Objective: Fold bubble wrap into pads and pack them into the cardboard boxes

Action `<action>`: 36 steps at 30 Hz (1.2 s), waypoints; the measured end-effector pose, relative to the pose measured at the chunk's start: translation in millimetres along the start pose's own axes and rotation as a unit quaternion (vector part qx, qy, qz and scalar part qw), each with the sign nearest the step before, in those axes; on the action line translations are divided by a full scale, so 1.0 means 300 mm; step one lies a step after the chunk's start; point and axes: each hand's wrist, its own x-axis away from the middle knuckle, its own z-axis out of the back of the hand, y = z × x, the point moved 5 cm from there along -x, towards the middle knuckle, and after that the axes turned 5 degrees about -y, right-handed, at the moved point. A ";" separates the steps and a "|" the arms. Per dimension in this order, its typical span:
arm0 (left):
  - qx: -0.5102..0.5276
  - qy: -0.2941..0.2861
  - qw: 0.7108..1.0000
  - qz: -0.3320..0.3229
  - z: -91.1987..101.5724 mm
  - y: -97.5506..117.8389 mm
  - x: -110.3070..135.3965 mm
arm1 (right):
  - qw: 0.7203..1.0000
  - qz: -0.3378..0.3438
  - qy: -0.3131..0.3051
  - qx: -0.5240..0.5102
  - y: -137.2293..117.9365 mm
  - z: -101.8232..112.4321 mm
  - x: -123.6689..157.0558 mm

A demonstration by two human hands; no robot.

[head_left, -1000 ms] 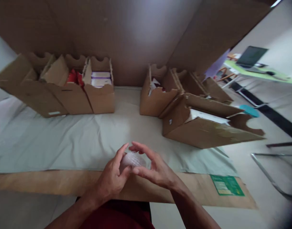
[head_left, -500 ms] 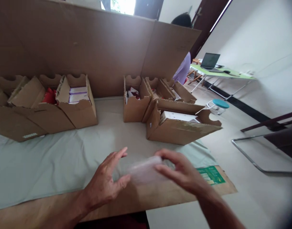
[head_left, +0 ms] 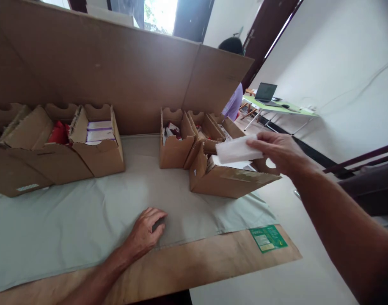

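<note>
My right hand (head_left: 276, 150) pinches a thin white packet (head_left: 236, 149) by its right end, between thumb and fingers. The packet is held flat, slightly blurred, over the front right cardboard box (head_left: 225, 184), in which more white items (head_left: 227, 164) lie. Down on the pale green cloth (head_left: 95, 216), near the table's front edge, rests my left hand (head_left: 147, 228). Its fingers are loosely bent, with a gap between thumb and forefinger, and nothing shows in them.
Open cardboard boxes stand behind, one with red items (head_left: 59, 133), another with white-and-purple packs (head_left: 100, 130). A tall cardboard panel (head_left: 117, 72) rises at the back; a person in a purple top (head_left: 233, 103) is partly hidden beyond it. A laptop (head_left: 266, 93) sits on a side table.
My right hand has carried the white packet up and away to the right, from the front of the table to above the box. My left hand has lowered onto the cloth, its fingers more bent.
</note>
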 end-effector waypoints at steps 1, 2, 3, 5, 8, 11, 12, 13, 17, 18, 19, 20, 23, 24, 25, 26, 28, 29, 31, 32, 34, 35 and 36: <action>0.001 0.000 1.000 -0.001 0.003 -0.001 -0.001 | 0.999 0.005 -0.028 0.034 -0.011 -0.032 -0.012; 0.002 0.001 1.000 -0.003 0.005 -0.001 -0.002 | 0.996 0.013 -0.050 0.068 -0.025 -0.064 -0.024; 0.002 0.001 1.000 -0.006 0.005 -0.002 -0.001 | 0.992 0.023 -0.065 0.102 -0.041 -0.093 -0.036; -0.003 -0.003 1.000 -0.015 0.000 -0.002 0.002 | 0.981 0.051 -0.069 0.176 -0.079 -0.136 -0.067; -0.025 -0.013 0.999 -0.032 -0.013 0.004 0.012 | 0.963 0.088 -0.035 0.250 -0.142 -0.165 -0.121; -0.054 -0.019 0.997 -0.049 -0.022 0.016 0.022 | 0.969 0.053 -0.062 0.235 -0.157 -0.192 -0.159; -0.062 -0.022 0.997 -0.052 -0.023 0.019 0.024 | 0.970 0.030 -0.074 0.231 -0.149 -0.202 -0.163; -0.067 -0.025 0.996 -0.053 -0.024 0.022 0.025 | 0.969 0.009 -0.084 0.234 -0.137 -0.214 -0.162; -0.071 -0.030 0.996 -0.052 -0.027 0.023 0.027 | 0.958 -0.029 -0.129 0.255 -0.068 -0.283 -0.128; -0.072 -0.028 0.996 -0.052 -0.027 0.022 0.027 | 0.956 -0.026 -0.142 0.256 -0.053 -0.301 -0.119; -0.073 -0.026 0.996 -0.053 -0.027 0.021 0.026 | 0.954 -0.019 -0.151 0.259 -0.042 -0.316 -0.111; -0.074 -0.024 0.996 -0.054 -0.028 0.020 0.026 | 0.951 -0.011 -0.159 0.266 -0.035 -0.329 -0.106; -0.078 -0.022 0.995 -0.060 -0.026 0.019 0.025 | 0.939 0.014 -0.161 0.304 -0.031 -0.344 -0.107; -0.080 -0.023 0.995 -0.062 -0.024 0.020 0.025 | 0.934 0.023 -0.155 0.321 -0.034 -0.344 -0.110; -0.082 -0.025 0.994 -0.064 -0.022 0.022 0.025 | 0.928 0.033 -0.148 0.340 -0.037 -0.344 -0.114; -0.084 -0.028 0.994 -0.066 -0.021 0.024 0.026 | 0.922 0.040 -0.140 0.358 -0.040 -0.345 -0.119; -0.087 -0.034 0.993 -0.066 -0.019 0.028 0.026 | 0.911 0.046 -0.130 0.389 -0.039 -0.349 -0.125; -0.087 -0.034 0.994 -0.064 -0.018 0.028 0.026 | 0.907 0.047 -0.128 0.399 -0.037 -0.352 -0.126; -0.084 -0.028 0.994 -0.058 -0.017 0.026 0.025 | 0.902 0.048 -0.128 0.409 -0.038 -0.352 -0.122; -0.082 -0.024 0.995 -0.057 -0.017 0.023 0.023 | 0.903 0.050 -0.128 0.407 -0.041 -0.344 -0.115; -0.071 -0.018 0.996 -0.057 -0.015 0.019 0.020 | 0.916 0.058 -0.110 0.381 -0.056 -0.300 -0.087; -0.062 -0.018 0.996 -0.057 -0.011 0.019 0.018 | 0.928 0.067 -0.087 0.355 -0.064 -0.262 -0.064; -0.052 -0.017 0.997 -0.053 -0.003 0.021 0.018 | 0.942 0.081 -0.056 0.322 -0.070 -0.215 -0.035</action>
